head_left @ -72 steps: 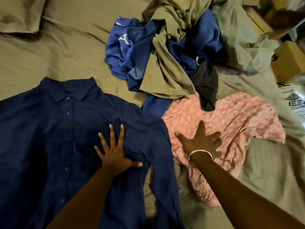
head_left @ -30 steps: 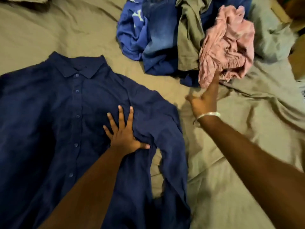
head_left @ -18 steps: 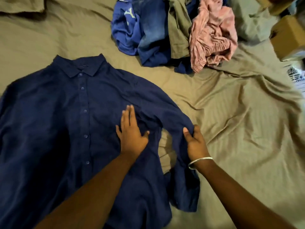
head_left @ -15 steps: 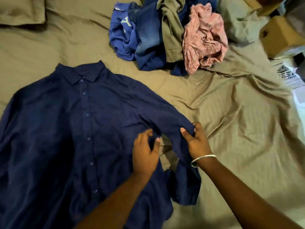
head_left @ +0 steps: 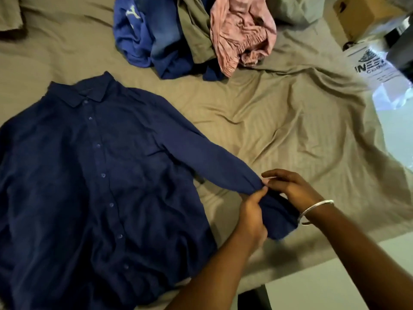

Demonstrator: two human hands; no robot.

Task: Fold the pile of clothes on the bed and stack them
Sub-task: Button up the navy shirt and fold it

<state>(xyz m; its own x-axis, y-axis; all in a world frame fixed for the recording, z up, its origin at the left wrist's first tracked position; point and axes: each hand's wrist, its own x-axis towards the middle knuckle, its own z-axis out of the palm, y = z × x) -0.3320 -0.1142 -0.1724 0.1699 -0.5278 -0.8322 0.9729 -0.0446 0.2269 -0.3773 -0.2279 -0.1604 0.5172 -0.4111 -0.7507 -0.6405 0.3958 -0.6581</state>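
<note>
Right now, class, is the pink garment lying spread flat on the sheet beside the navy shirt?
No: the pink garment sits crumpled on the clothes pile, well apart from the navy shirt.

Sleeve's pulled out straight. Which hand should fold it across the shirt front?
Probably the right hand: it pinches the sleeve at its outer end, nearer the cuff, so it can carry that end over the shirt. The left hand grips lower down and sits nearer the body to steady it.
</note>
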